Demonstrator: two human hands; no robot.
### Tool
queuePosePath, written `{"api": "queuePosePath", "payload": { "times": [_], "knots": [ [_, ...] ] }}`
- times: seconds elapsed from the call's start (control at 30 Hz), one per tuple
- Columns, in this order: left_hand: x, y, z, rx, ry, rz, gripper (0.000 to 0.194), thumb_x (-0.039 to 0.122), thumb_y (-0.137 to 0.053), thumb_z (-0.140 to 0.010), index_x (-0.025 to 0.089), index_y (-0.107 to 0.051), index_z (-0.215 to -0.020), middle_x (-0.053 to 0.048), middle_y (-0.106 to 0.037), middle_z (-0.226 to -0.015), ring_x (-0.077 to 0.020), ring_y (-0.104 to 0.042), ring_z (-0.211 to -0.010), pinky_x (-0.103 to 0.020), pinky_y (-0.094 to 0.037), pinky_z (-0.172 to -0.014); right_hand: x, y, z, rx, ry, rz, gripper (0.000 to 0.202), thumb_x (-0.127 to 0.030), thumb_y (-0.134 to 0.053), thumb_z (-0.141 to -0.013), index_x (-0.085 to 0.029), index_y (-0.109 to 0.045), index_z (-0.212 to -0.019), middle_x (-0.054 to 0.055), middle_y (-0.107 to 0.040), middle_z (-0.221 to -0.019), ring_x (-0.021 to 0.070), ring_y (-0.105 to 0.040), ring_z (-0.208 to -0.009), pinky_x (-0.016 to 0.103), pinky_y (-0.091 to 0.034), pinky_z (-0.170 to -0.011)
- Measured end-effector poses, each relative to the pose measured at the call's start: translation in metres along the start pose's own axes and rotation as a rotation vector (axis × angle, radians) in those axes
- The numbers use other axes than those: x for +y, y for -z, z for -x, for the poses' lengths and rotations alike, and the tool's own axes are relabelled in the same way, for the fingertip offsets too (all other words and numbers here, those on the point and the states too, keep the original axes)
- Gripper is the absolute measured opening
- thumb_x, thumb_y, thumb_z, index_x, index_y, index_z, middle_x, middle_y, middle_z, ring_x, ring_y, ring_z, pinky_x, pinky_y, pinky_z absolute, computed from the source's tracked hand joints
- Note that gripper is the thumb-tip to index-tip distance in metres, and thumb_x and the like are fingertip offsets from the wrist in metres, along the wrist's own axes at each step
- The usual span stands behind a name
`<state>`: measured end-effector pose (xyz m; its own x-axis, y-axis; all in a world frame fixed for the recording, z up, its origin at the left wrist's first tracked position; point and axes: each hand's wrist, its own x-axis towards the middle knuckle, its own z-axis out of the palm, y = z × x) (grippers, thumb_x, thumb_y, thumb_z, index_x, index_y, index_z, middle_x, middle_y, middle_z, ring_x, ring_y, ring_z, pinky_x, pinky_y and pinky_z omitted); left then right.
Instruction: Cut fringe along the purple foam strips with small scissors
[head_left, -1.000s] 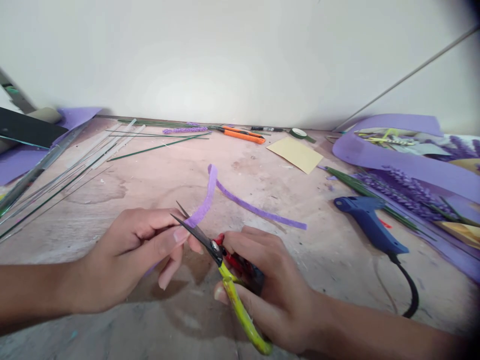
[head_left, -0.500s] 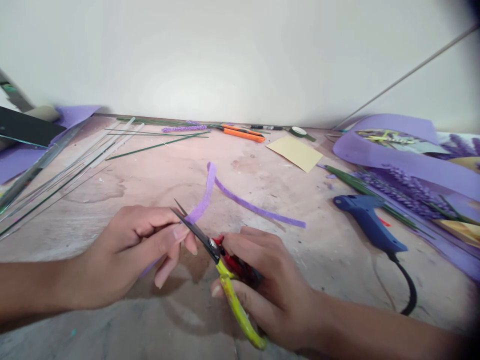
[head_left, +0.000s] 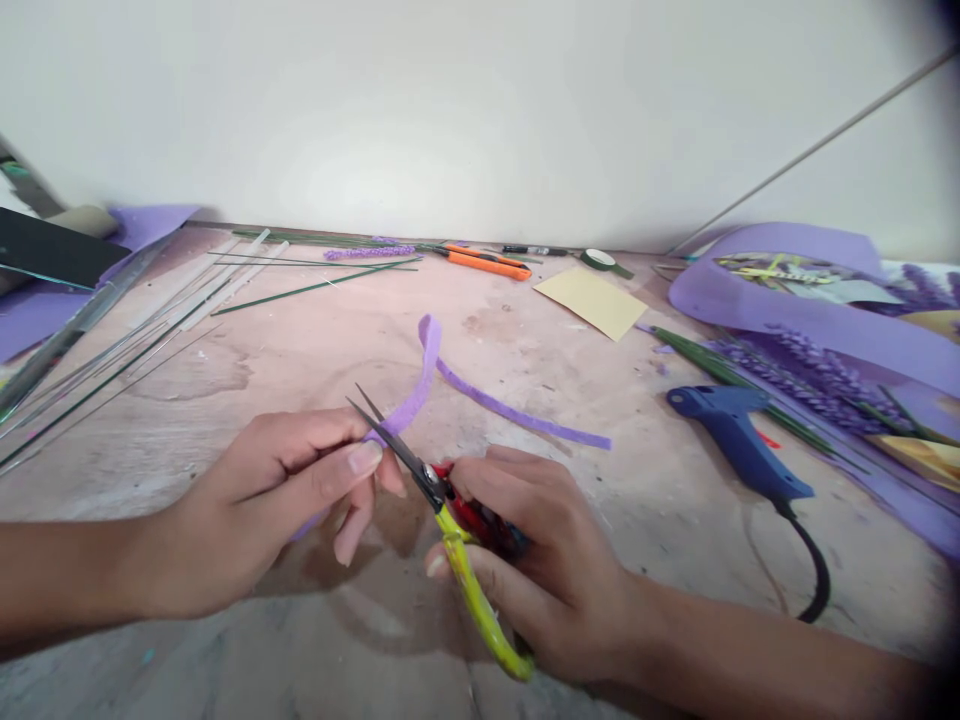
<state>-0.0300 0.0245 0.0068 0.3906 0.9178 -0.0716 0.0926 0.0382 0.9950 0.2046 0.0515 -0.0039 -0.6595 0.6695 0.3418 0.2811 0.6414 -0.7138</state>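
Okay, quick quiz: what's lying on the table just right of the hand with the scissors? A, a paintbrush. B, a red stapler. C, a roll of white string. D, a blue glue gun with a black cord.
D: a blue glue gun with a black cord lies on the table to the right of the right hand, which holds the scissors.

Purple foam strip [head_left: 420,385], long, limp, folded back on itself, lifted off tabletop. Scissors [head_left: 442,505]: 2 thin dark blades slightly apart astride strip, seemingly touching; yellow-green handles.
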Motion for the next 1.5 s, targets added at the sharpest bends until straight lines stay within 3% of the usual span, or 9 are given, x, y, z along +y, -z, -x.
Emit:
{"api": "queuePosePath", "payload": {
  "times": [0.23,0.43,0.67,0.93,1.2,1.5],
  "knots": [
    [0.003,-0.001,0.001,0.070,-0.073,0.016,0.042,0.030,-0.050,-0.105,0.020,-0.066,-0.069,0.004,-0.064,-0.060,-0.0100,-0.051,-0.056,-0.020,-0.041,-0.054,-0.003,0.001,-0.001,-0.015,-0.021,0.007,0.039,-0.040,-0.063,-0.095,-0.022,-0.038,-0.071,-0.007,-0.042,-0.060,0.0102,-0.037,-0.054,0.027,-0.027,-0.056],
    [-0.001,0.001,0.000,0.051,-0.104,-0.092,0.043,0.036,-0.051,-0.104,0.023,-0.070,-0.067,0.004,-0.071,-0.060,-0.0094,-0.051,-0.048,-0.019,-0.039,-0.044,-0.001,0.000,-0.001,-0.002,-0.011,0.025,0.040,-0.043,-0.064,-0.095,-0.021,-0.040,-0.071,-0.008,-0.043,-0.060,0.0100,-0.036,-0.054,0.027,-0.026,-0.055],
    [-0.003,0.001,0.002,0.025,-0.109,-0.106,0.046,0.032,-0.049,-0.105,0.024,-0.069,-0.064,0.005,-0.072,-0.059,-0.0087,-0.054,-0.049,-0.017,-0.043,-0.047,0.000,0.000,0.000,-0.014,-0.004,0.047,0.040,-0.044,-0.064,-0.096,-0.021,-0.041,-0.072,-0.007,-0.045,-0.061,0.0105,-0.039,-0.055,0.027,-0.026,-0.057],
    [-0.004,0.001,0.003,0.042,-0.123,-0.084,0.031,0.033,-0.052,-0.105,0.027,-0.075,-0.084,0.007,-0.071,-0.055,-0.0081,-0.050,-0.043,-0.018,-0.035,-0.039,-0.001,0.000,-0.001,-0.014,0.011,0.062,0.040,-0.045,-0.062,-0.097,-0.021,-0.040,-0.073,-0.007,-0.045,-0.061,0.0107,-0.038,-0.055,0.027,-0.026,-0.057],
    [-0.003,0.000,0.001,0.040,-0.138,-0.126,0.045,0.033,-0.050,-0.105,0.025,-0.069,-0.066,0.006,-0.072,-0.057,-0.0082,-0.056,-0.048,-0.018,-0.040,-0.043,0.000,-0.001,-0.002,-0.026,0.009,0.076,0.038,-0.043,-0.062,-0.097,-0.022,-0.041,-0.073,-0.007,-0.045,-0.061,0.0113,-0.038,-0.054,0.027,-0.026,-0.057],
    [-0.008,0.002,0.000,0.053,-0.169,-0.109,0.030,0.036,-0.051,-0.105,0.028,-0.075,-0.089,0.008,-0.072,-0.055,-0.0087,-0.056,-0.046,-0.019,-0.041,-0.044,0.003,-0.001,0.003,-0.042,0.028,0.037,0.035,-0.036,-0.060,-0.096,-0.022,-0.039,-0.073,-0.006,-0.042,-0.062,0.0113,-0.037,-0.056,0.026,-0.026,-0.057]
  ]
}}
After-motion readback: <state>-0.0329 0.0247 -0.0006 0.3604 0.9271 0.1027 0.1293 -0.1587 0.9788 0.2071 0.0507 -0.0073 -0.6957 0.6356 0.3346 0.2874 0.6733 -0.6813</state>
